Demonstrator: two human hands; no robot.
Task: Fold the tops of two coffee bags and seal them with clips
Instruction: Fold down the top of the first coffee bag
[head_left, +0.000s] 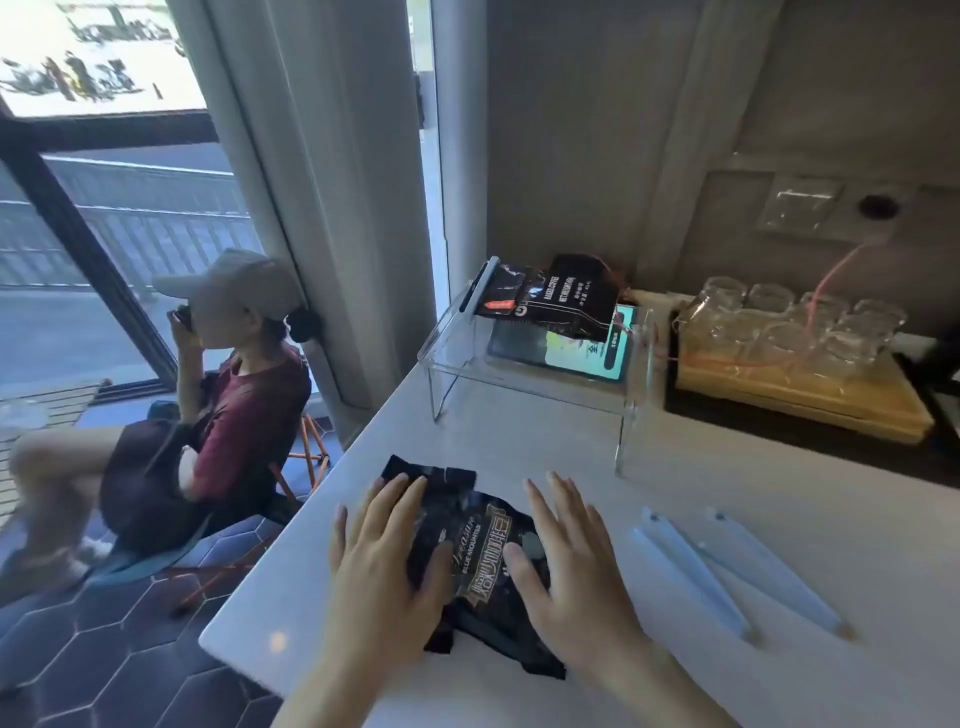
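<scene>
A black coffee bag (483, 551) with gold lettering lies flat on the white counter (727, 519), its top end pointing away from me. My left hand (384, 561) rests flat on the bag's left side, fingers spread. My right hand (566, 561) lies flat along its right side, fingers spread too. A long pale blue clip (727, 574), open in a V, lies on the counter to the right of my right hand. A second black coffee bag (566, 299) sits on a clear acrylic stand (524, 374) at the back, with a pale clip (480, 286) along its left end.
A tablet (566, 351) with a lit screen lies on the stand under the far bag. Several glass cups (789, 322) stand on a wooden tray (795, 395) at the back right. A person in a cap (223, 353) sits beside the counter's left edge by the window.
</scene>
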